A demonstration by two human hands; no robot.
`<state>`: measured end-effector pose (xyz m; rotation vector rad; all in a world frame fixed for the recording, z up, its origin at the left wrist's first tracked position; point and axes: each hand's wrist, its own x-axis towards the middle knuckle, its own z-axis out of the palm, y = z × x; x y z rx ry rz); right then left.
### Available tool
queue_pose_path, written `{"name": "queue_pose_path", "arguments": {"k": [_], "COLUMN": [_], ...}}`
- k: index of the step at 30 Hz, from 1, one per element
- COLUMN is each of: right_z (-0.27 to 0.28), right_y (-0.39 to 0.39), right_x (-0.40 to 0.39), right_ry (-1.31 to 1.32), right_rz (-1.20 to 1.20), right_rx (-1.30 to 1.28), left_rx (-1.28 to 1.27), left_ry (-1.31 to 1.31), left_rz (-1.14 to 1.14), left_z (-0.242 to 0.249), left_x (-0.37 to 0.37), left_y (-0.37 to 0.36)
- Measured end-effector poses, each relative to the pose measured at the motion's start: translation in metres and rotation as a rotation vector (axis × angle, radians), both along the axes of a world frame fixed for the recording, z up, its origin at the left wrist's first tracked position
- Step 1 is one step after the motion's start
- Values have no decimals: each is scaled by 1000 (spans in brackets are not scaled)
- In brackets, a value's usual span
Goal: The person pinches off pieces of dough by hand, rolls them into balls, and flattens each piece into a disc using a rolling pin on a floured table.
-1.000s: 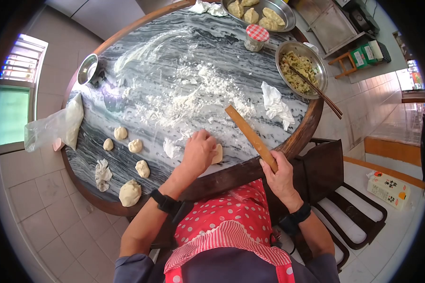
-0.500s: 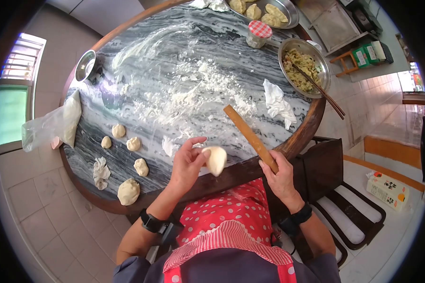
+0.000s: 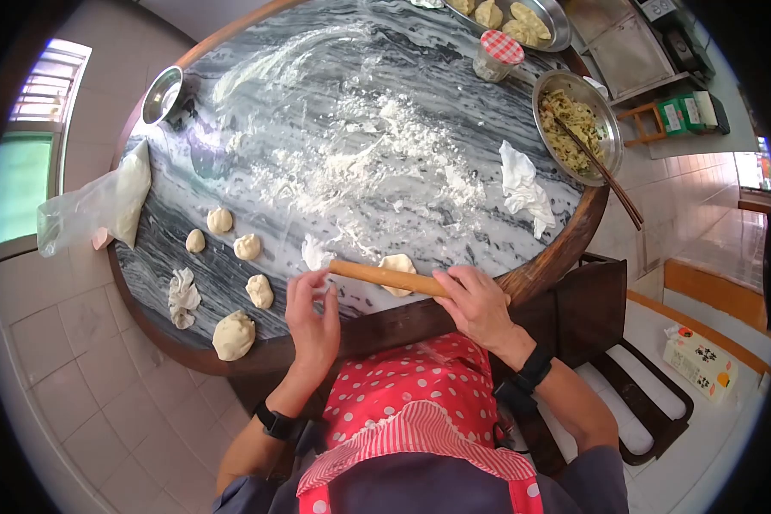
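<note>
A flattened round of dough (image 3: 398, 263) lies on the floured marble tabletop (image 3: 454, 103) near its front edge. Across it rests a wooden rolling pin (image 3: 377, 276), hiding its middle. My right hand (image 3: 475, 307) grips the pin's right end. Beside the left end is my left hand (image 3: 313, 321), its thumb and fingers apart and holding nothing; whether a fingertip touches the pin is hard to see. To the left sit several small dough pieces (image 3: 259, 291) and a larger dough ball (image 3: 234, 336).
At the right edge stands a metal bowl of chopped filling (image 3: 570, 111) with chopsticks (image 3: 598, 171) across it. Behind are a jar with a checked lid (image 3: 499, 56) and a dish of dumplings (image 3: 527, 24). Crumpled tissue (image 3: 522, 190), a small metal bowl (image 3: 163, 96) and a flour bag (image 3: 131, 193) also lie around.
The dough round has gone from my left hand onto the tabletop. My right hand has swung the rolling pin from a steep slant to nearly level, over the dough.
</note>
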<state>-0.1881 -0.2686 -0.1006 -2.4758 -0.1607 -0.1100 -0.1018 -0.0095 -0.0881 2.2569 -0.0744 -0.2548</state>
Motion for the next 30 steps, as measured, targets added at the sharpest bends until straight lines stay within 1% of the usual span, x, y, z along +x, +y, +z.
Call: {"name": "queue_pose_path", "arguments": {"k": [1, 2, 3, 4, 5, 6, 8, 10, 12, 13, 14, 16, 17, 18, 19, 21, 22, 23, 25, 26, 29, 30], "right_z": [-3, -5, -7, -7, -7, -5, -4, -7, -11, -12, -17, -11, -8, -11, -11, -10, -13, -15, -10, -11, -10, -10], "right_y": [-1, -1, -1, -1, -1, -1, -3, -6, -12, -13, -13, -7, -4, -1, 1, 4, 4, 2, -5, -7, -5, -1], "right_x": [2, 1, 1, 1, 2, 3, 10, 23, 40, 45, 47, 42, 38, 25, 15, 5, 13, 25, 50, 54, 35, 27], "right_ry": [-1, 1, 62, 124, 128, 88, 51, -1, -34, -62, -29, 0, 35, 44, 46, 51, -15, -13, -68, -84, -38, -37], "right_rz": [35, 42, 62, 80, 83, 73, 65, 48, 40, 29, -4, -29, -51, 15, 12, 114, 66, 62, 36, 22, 95, 95], "right_rx": [-14, -12, -44, -77, -77, -125, -173, -304, -354, -401, -388, -385, -381, -362, -358, -354, -389, -388, -399, -413, -359, -358], "left_rx": [117, 78, 80, 274, 468, 473, 437, 406, 515, 517, 528, 540, 525, 511, 514, 503, 498, 497, 548, 519, 563, 548], "left_ry": [-287, -208, -206, -231, -252, -151, -162, -163, -219, -216, -251, -300, -240, -176, -174, -159, -167, -167, -197, -200, -152, -174], "left_rz": [-118, -188, -183, -421, -661, -686, -693, -707, -703, -704, -694, -681, -702, -725, -729, -777, -765, -769, -685, -669, -714, -723], "left_z": [9, 10, 7, 2, -3, -7, -12, -12, -12, -12, -13, -11, -9, -8, -6, -3, -6, -10, -15, -19, -19, -13], "left_x": [0, 2, 4, 6, 5, 4, 12, 23, 39, 43, 46, 46, 36, 27, 19, 7, 13, 22, 45, 48, 35, 31], "left_y": [-1, -4, -8, -13, -15, -16, -18, -24, -36, -39, -42, -41, -35, -30, -25, -17, -18, -22, -37, -36, -26, -26]}}
